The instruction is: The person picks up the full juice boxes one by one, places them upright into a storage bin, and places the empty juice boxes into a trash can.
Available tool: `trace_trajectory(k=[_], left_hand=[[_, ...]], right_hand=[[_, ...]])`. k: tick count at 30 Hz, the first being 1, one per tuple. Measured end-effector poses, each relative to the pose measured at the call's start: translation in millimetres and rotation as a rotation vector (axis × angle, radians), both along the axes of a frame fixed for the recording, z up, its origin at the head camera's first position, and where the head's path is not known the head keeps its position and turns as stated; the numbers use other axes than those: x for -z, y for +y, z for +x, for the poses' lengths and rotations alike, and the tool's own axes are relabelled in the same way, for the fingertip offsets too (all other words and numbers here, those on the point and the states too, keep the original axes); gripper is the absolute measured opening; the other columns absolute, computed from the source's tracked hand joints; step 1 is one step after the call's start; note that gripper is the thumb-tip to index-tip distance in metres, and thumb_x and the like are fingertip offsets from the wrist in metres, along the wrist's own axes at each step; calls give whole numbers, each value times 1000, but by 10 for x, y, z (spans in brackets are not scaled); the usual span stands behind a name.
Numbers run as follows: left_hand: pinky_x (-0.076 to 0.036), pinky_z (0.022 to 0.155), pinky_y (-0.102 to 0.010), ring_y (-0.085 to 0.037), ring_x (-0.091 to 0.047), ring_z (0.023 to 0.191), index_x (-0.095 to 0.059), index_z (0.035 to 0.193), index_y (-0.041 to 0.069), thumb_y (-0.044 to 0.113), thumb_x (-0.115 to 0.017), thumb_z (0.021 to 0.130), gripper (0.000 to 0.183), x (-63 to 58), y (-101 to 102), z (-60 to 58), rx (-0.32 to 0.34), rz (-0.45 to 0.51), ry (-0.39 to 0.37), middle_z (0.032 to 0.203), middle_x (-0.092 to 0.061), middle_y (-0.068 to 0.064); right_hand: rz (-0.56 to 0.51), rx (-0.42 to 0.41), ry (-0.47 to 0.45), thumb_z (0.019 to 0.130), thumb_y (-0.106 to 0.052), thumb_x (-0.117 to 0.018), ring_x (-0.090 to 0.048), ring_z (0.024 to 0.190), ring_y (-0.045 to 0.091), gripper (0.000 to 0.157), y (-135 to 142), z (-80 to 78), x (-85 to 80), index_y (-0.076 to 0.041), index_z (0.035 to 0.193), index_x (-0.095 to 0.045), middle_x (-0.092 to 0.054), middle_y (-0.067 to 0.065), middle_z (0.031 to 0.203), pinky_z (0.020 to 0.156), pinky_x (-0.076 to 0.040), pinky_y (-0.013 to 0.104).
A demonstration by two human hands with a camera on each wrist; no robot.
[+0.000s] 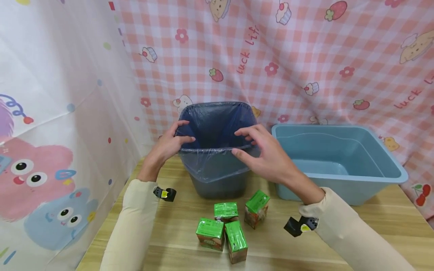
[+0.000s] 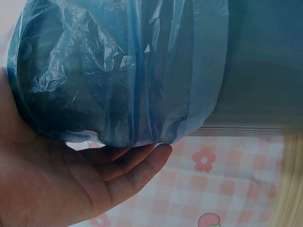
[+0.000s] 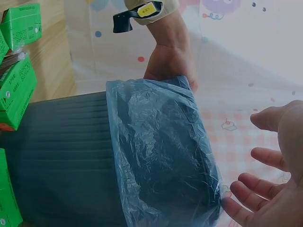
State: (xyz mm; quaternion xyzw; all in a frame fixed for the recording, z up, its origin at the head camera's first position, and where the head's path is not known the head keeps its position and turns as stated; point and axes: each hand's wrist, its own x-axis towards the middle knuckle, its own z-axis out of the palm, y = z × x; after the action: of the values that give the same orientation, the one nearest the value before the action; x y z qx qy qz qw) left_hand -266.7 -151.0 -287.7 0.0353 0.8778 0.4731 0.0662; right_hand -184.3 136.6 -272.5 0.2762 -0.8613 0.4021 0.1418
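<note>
A dark trash bin (image 1: 220, 186) stands upright on the table, lined with a translucent blue bag (image 1: 217, 160) folded down over its rim. At the bin's left rim is my left hand (image 1: 169, 143), thumb and index finger reaching over the edge. In the left wrist view, its other relaxed fingers (image 2: 142, 172) lie along the outside of the bag. My right hand (image 1: 264, 154) hovers at the right front rim with fingers spread and nothing held. Its lowest fingertip in the right wrist view comes right at the bag's edge (image 3: 210, 175).
Several small green-topped drink cartons (image 1: 210, 229) stand on the wooden table (image 1: 176, 233) in front of the bin. To the right sits a light-blue plastic tub (image 1: 339, 188). A pink checkered curtain (image 1: 237, 56) hangs behind, and a white printed curtain (image 1: 84, 131) borders the left.
</note>
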Motion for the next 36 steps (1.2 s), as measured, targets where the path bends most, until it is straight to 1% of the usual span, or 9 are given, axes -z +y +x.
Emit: trace_trajectory(k=[7, 11, 17, 22, 24, 29, 32, 36], left_hand=[[-21, 116, -60, -35, -28, 144, -32, 152, 28, 34, -60, 95, 64, 4, -18, -4, -3, -4, 5, 161, -25, -12], [-21, 116, -59, -34, -28, 145, -33, 152, 27, 32, -61, 95, 64, 0, -28, -3, -8, 3, 7, 162, -24, -12], [-21, 117, -58, -34, -29, 144, -33, 152, 27, 32, -61, 95, 64, 3, -20, -14, -6, 3, 11, 161, -25, -12], [-22, 116, -58, -34, -29, 144, -33, 152, 27, 33, -61, 95, 64, 1, -1, -20, -1, 3, 11, 161, -25, -12], [-22, 116, -58, -34, -30, 144, -33, 152, 27, 33, -61, 95, 64, 7, 0, -20, -2, 5, 8, 161, -26, -12], [-21, 116, -59, -35, -30, 144, -32, 152, 27, 33, -61, 95, 64, 7, 2, -12, 0, 6, 6, 161, -26, -12], [-21, 116, -59, -35, -30, 144, -32, 152, 27, 33, -60, 95, 64, 4, 3, -9, 2, 10, 7, 161, -25, -12], [-21, 116, -59, -35, -30, 144, -32, 153, 27, 33, -60, 95, 64, 5, 6, -12, 1, 9, 6, 161, -25, -12]], right_hand=[[-5, 0, 18, 91, -25, -73, -53, 110, 23, 41, 52, 76, 54, -12, 128, -61, -56, 7, 121, 96, -46, 45], [-6, -28, 25, 91, -24, -73, -53, 109, 24, 40, 65, 131, 108, -12, 128, -61, -56, 8, 123, 94, -46, 46], [7, -74, 21, 90, -22, -73, -55, 110, 24, 40, 98, 230, 243, -11, 127, -61, -57, 5, 124, 93, -47, 48], [15, -97, -10, 91, -23, -73, -57, 110, 25, 41, 141, 306, 348, -11, 128, -60, -56, 2, 126, 92, -49, 45], [18, -100, -23, 91, -23, -73, -58, 110, 23, 41, 159, 328, 383, -12, 128, -60, -57, 1, 127, 91, -49, 43], [30, -104, -52, 91, -23, -73, -57, 107, 15, 41, 214, 359, 480, -14, 128, -60, -58, 1, 124, 89, -50, 42], [33, -118, -53, 90, -22, -74, -57, 107, 13, 40, 238, 372, 549, -16, 128, -60, -59, -2, 122, 90, -51, 41], [31, -151, -46, 90, -21, -74, -57, 106, 12, 40, 262, 400, 650, -20, 128, -59, -59, -6, 120, 88, -51, 36]])
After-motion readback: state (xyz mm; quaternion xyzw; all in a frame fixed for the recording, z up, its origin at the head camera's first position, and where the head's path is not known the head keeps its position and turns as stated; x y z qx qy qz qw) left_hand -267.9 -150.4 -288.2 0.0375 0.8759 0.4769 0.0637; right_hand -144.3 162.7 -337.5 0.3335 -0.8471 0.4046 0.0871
